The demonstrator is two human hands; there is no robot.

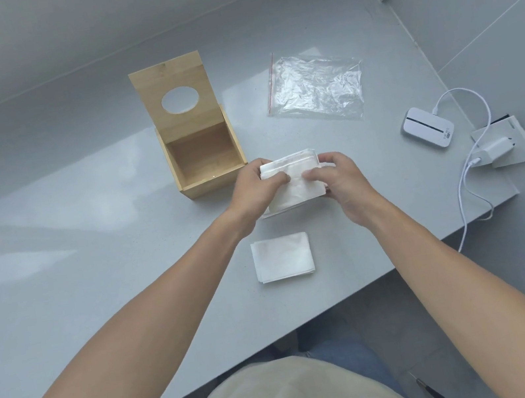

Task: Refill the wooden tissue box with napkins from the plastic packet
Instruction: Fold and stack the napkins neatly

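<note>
Both hands share the grip on a thick stack of white folded paper napkins (292, 180): the left hand (253, 193) pinches its left edge and the right hand (342, 185) its right, thumbs on top, holding it just above the grey tabletop (68, 231). Left of the stack, almost touching it, stands the square light-wood tissue box (206, 159), its lid with the oval hole tipped up and its inside bare. To do this step well, I judge the stack should be squared, kept level and lowered straight into the opening so no corners catch. A smaller pile of white napkins (283, 258) lies nearer the body. Farther right, the clear plastic zip packet (315, 89) lies flat and looks empty. Fingers under the stack are hidden, and whether another napkin lies beneath it I cannot tell.
</note>
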